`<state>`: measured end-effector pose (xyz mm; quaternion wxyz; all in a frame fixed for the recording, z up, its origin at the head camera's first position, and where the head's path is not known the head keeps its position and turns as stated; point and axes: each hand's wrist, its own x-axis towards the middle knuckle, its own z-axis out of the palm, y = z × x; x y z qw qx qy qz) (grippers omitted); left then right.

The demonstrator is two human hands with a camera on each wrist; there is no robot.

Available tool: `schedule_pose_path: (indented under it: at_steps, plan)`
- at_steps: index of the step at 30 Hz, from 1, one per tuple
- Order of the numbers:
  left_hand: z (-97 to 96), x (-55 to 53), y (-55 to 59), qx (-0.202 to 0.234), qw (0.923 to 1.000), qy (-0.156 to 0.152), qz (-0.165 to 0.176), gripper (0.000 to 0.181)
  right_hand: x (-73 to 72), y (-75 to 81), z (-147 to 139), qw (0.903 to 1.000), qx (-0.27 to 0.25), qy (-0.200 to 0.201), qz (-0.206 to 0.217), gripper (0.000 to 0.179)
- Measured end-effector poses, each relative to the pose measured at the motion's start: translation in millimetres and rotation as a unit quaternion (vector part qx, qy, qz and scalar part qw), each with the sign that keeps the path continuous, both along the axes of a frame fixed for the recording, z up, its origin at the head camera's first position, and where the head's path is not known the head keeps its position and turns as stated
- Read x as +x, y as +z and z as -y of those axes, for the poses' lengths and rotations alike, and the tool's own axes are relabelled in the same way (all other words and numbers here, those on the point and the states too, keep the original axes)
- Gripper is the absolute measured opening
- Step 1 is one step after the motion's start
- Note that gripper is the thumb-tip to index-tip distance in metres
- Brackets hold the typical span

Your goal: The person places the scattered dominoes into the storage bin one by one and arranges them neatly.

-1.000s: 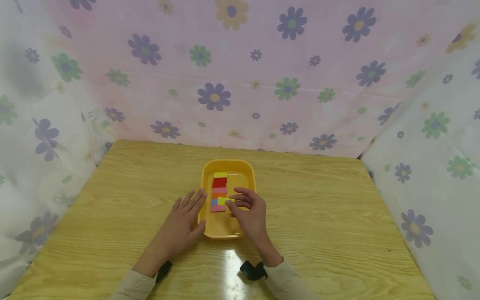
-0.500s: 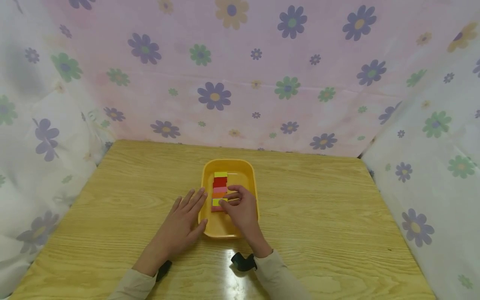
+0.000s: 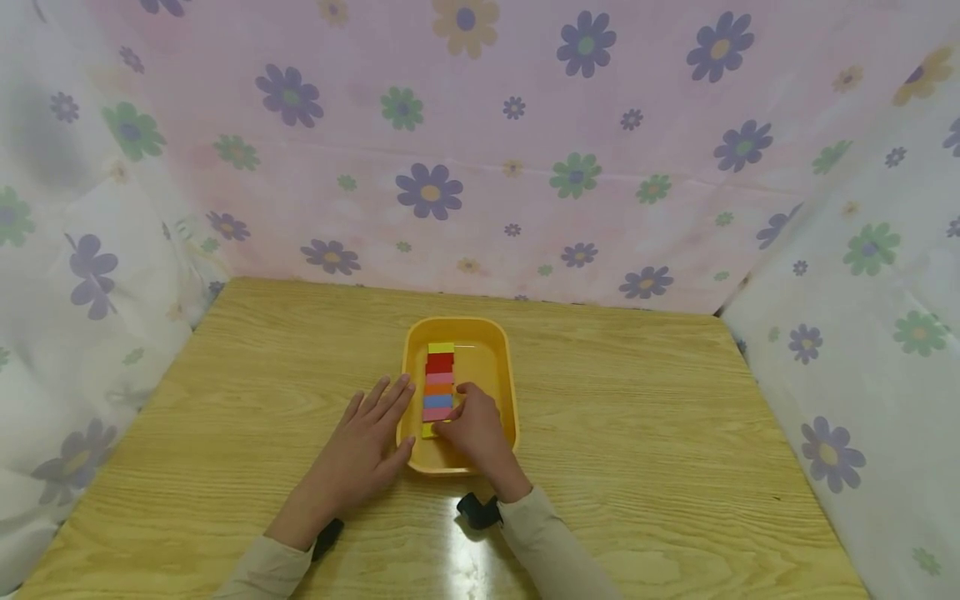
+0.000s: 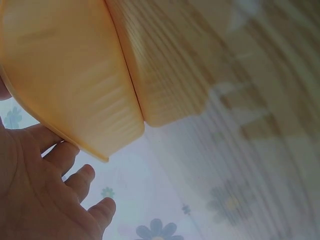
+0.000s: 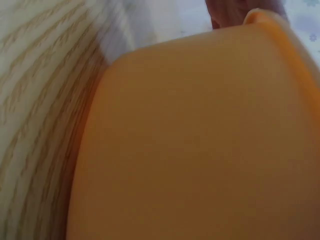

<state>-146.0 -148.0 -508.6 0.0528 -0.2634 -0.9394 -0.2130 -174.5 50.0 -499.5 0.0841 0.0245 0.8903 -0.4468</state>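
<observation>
A yellow tray (image 3: 513,400) stands on the table with a row of small flat coloured blocks inside. Yellow, red, pink, orange, blue (image 3: 438,402) and pink (image 3: 437,413) follow from far to near. At the near end, my right hand (image 3: 480,433) pinches a yellow block (image 3: 428,431), partly hidden by the thumb. My left hand (image 3: 362,454) lies with fingers spread against the tray's left rim. In the left wrist view the fingers (image 4: 62,157) touch the rim from outside. The right wrist view shows mostly the tray's outer wall (image 5: 190,140); the right hand's grip is hidden there.
The wooden table (image 3: 637,433) surrounds the tray. Flower-patterned cloth (image 3: 480,150) hangs behind and on both sides. A dark wrist mount (image 3: 478,511) sits under the right wrist, near the table top; another (image 3: 327,540) shows beside the left wrist.
My right hand has carried the yellow block left over the row, then toward me to its near end; the blue and pink blocks are uncovered again. My left hand has stayed in place.
</observation>
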Motion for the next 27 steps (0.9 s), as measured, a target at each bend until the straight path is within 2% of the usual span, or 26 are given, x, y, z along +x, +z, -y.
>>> schedule_pose_path:
  at_steps: [6, 14, 21, 27]
  plan:
    - [0.3, 0.1, 1.3, -0.007, 0.9998, 0.003, 0.017, 0.068, -0.7, -1.2, 1.0, 0.9996, 0.022, -0.010, 0.015, 0.075]
    - [-0.5, 0.6, 1.7, 0.000, 1.0000, 0.002, 0.006, 0.068, -0.7, -1.7, 1.7, 0.9992, 0.035, -0.016, 0.011, 0.075]
    - [-0.3, 0.8, 2.2, 0.002, 0.9996, 0.005, 0.027, 0.069, -0.3, -1.2, 3.3, 0.9985, 0.050, -0.019, 0.012, 0.075]
    - [-0.1, 0.9, 1.4, 0.004, 0.9998, 0.005, 0.018, 0.068, -1.1, -0.1, 6.6, 0.9972, 0.070, -0.022, 0.017, 0.075]
